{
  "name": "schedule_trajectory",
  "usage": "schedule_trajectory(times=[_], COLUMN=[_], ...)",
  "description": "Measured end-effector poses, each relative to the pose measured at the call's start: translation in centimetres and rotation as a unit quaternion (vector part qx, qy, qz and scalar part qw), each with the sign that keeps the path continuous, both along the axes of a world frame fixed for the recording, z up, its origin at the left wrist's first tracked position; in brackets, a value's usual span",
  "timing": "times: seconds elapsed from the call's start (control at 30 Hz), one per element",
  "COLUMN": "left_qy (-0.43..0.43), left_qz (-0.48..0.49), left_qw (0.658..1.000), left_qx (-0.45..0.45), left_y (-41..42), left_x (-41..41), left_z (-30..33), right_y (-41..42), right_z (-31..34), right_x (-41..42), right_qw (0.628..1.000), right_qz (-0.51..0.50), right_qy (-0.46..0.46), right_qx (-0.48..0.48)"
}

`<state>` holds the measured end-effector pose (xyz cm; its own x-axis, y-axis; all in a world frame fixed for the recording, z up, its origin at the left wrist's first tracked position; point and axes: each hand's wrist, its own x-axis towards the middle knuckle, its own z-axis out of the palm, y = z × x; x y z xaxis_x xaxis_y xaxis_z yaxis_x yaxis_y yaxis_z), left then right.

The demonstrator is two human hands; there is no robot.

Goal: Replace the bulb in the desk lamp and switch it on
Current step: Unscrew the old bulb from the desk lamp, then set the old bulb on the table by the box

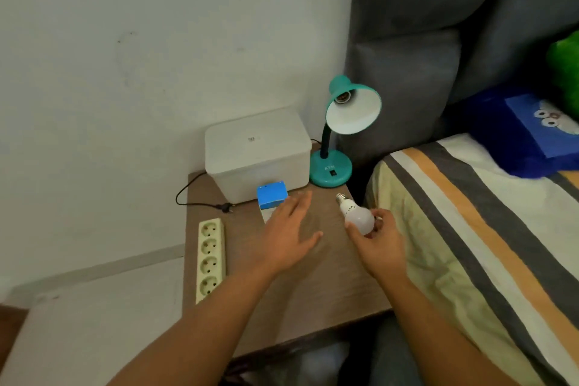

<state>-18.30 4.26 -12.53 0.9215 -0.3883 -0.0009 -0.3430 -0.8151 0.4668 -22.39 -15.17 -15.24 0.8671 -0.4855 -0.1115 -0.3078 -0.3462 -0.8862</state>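
A teal desk lamp (331,171) stands at the back right of the brown bedside table (313,285). Its shade (354,110) faces me and the socket (341,99) inside holds no bulb. My right hand (380,244) grips a white bulb (358,218) by its globe, screw base pointing up toward the lamp's base. My left hand (288,229) hovers flat over the table with its fingers spread, just in front of a blue bulb box (272,194). The lamp's black plug (226,207) lies loose on the table, unplugged.
A cream power strip (210,258) lies along the table's left edge. A white lidded plastic box (258,152) sits behind the blue box, against the wall. A bed with a striped sheet (470,244) and grey headboard (438,41) borders the right side.
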Motion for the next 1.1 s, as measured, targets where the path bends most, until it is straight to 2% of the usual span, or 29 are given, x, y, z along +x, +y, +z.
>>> schedule_trajectory(times=[0.17,0.27,0.67,0.8,1.1], left_qy=[0.073,0.083,0.059,0.027,0.024], left_qz=[0.042,0.044,-0.008,0.007,0.021], left_qw=[0.996,0.995,0.986,0.987,0.989], left_qx=[0.008,0.028,0.153,0.157,0.145], left_y=[0.5,0.0,-0.8,-0.8,-0.9], left_x=[-2.2,-2.2,-1.1,-1.3,-1.4], left_z=[-4.2,-5.4,-12.2,-13.3,-13.7], right_y=[1.0,1.2,2.2,2.2,2.7], right_z=[-2.3,-2.9,-5.2,-6.2,-7.3], right_x=[-0.2,0.8,8.4,10.0,11.0], right_qw=[0.999,0.997,0.994,0.994,0.995], right_qz=[0.020,0.041,0.049,0.040,0.045], right_qy=[0.031,0.055,0.086,0.088,0.065], right_qx=[-0.023,-0.020,-0.039,-0.041,-0.059])
